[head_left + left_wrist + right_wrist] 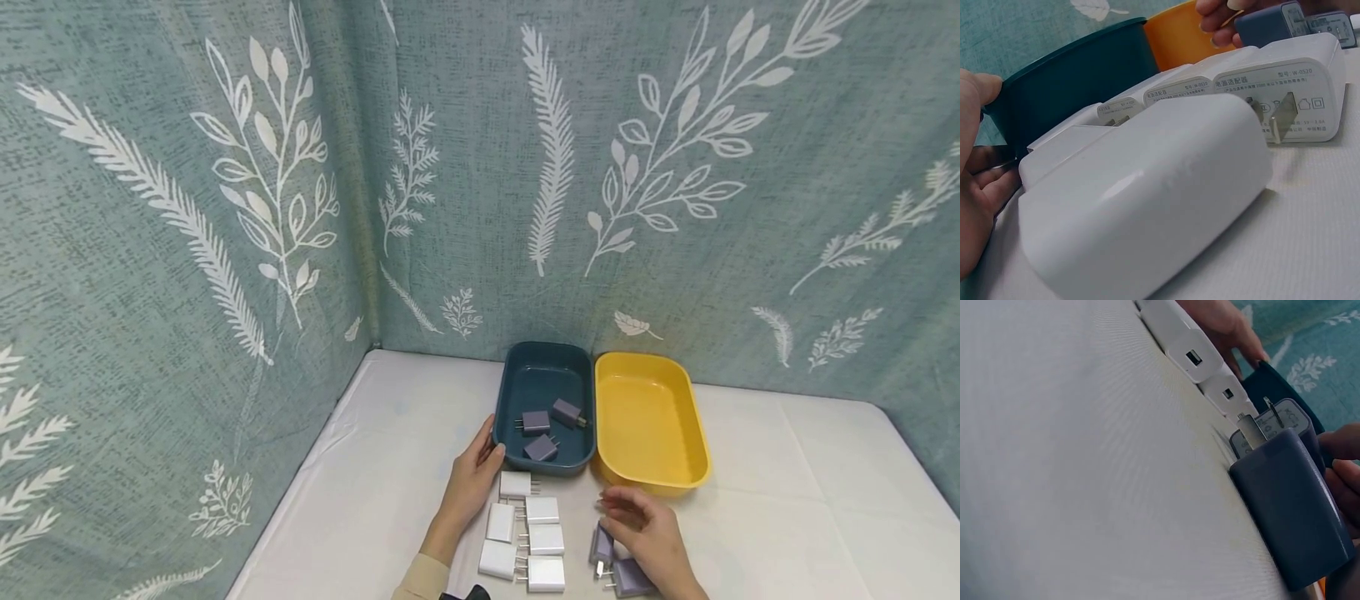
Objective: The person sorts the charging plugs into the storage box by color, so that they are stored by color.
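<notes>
My left hand holds the near left corner of a dark blue plastic bin, thumb and fingers on its outside. Three purple-grey charger plugs lie in that bin; one charger is near its left wall. Over two more purple-grey chargers on the table reaches my right hand. Its thumb is by the top end of the left charger, and its fingertips stand apart from the thumb. The other charger lies nearer me, under the hand. Several white chargers lie in two rough columns between my hands.
A yellow bin stands against the blue bin's right side. Behind both hangs a teal leaf-patterned curtain, which also runs down the left side. White cloth covers the table.
</notes>
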### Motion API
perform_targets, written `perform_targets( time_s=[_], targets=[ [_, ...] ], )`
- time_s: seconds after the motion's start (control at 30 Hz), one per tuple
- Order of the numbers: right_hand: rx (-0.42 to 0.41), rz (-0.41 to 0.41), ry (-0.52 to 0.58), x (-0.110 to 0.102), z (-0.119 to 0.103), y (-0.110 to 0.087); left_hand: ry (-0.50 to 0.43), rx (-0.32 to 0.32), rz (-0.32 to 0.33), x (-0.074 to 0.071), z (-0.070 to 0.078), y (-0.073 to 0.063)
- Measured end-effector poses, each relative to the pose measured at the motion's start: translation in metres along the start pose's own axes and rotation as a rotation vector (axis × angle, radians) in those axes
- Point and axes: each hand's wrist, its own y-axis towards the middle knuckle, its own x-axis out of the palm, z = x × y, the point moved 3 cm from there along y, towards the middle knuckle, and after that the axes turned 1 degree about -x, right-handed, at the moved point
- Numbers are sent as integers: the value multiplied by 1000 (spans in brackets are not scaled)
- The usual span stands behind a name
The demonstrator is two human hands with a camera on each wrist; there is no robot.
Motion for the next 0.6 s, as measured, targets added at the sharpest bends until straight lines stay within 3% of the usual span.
perform_targets(
  time_s=[0.4, 0.6],
  targets=[
    [13, -48, 24, -2, 6, 0, 7, -3, -1, 1, 0, 0],
    [64, -110, 25, -5, 9, 1, 3, -8, 1, 1, 1, 0]
  ],
)
